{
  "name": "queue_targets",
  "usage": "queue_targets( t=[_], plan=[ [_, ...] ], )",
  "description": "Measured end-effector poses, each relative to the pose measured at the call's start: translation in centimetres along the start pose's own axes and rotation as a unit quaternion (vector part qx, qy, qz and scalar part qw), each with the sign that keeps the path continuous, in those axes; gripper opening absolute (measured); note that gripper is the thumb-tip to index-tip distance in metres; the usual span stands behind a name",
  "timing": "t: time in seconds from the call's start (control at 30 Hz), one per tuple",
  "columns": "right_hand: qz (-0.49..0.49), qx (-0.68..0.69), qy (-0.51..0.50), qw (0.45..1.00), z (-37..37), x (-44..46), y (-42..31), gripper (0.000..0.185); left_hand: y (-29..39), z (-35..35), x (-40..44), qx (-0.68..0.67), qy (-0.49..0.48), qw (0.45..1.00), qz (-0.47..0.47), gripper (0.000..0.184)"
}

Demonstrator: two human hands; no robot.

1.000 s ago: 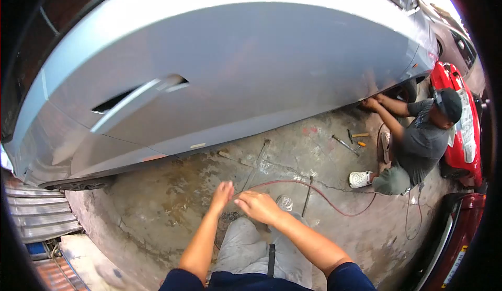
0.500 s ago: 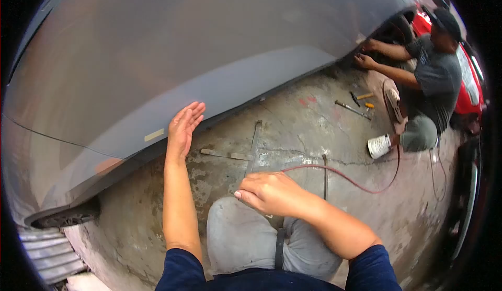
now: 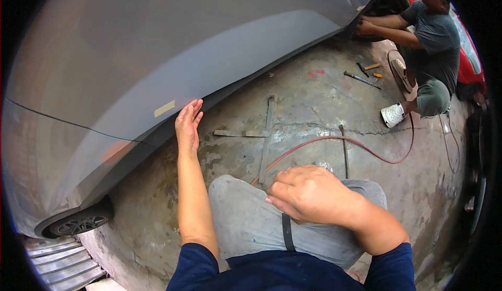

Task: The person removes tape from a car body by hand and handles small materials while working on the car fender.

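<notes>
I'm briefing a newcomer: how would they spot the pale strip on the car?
Follow the lower edge of the big grey car, filling the upper left, to the person's left hand. Just left of that hand in the picture, a slanted strip lies near the edge. Its pale yellow colour and straight edges set it apart from the blurry orange patch lower down.
</notes>
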State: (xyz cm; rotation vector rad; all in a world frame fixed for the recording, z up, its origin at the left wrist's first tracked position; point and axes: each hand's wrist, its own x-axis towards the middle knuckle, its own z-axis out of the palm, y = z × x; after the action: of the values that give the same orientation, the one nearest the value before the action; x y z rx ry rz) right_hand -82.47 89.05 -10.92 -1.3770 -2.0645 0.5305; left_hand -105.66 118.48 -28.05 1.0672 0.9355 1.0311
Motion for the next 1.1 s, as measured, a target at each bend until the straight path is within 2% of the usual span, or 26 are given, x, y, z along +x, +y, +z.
queue_targets(
  t=[0.1,0.23,0.47,0.6,0.87,1.1],
  plan=[
    [0.005,-0.008,-0.009,1.000,0.8,0.0,0.1,0.024,-0.1,-1.1,-0.8,0.025,0.054,0.998,0.008,0.035],
    [0.012,-0.023,-0.032,0.999,1.8,-0.1,0.3,0.023,0.4,-0.8,-1.6,0.138,0.029,0.989,-0.039,0.039],
    [0.028,-0.044,-0.056,0.997,3.9,0.0,0.9,0.022,-1.0,2.2,1.7,0.084,0.039,0.994,-0.062,0.040],
    [0.041,-0.060,-0.061,0.995,4.2,-0.4,1.8,0.021,-3.1,3.0,2.7,0.066,0.056,0.996,-0.030,0.044],
    [0.038,-0.051,-0.056,0.996,3.5,-1.1,2.1,0.021,-5.8,5.1,4.2,0.193,0.108,0.973,0.061,0.047],
    [0.059,-0.044,-0.050,0.996,3.0,-1.8,2.3,0.019,-7.6,8.9,5.6,0.231,0.096,0.968,0.035,0.045]
  ],
)
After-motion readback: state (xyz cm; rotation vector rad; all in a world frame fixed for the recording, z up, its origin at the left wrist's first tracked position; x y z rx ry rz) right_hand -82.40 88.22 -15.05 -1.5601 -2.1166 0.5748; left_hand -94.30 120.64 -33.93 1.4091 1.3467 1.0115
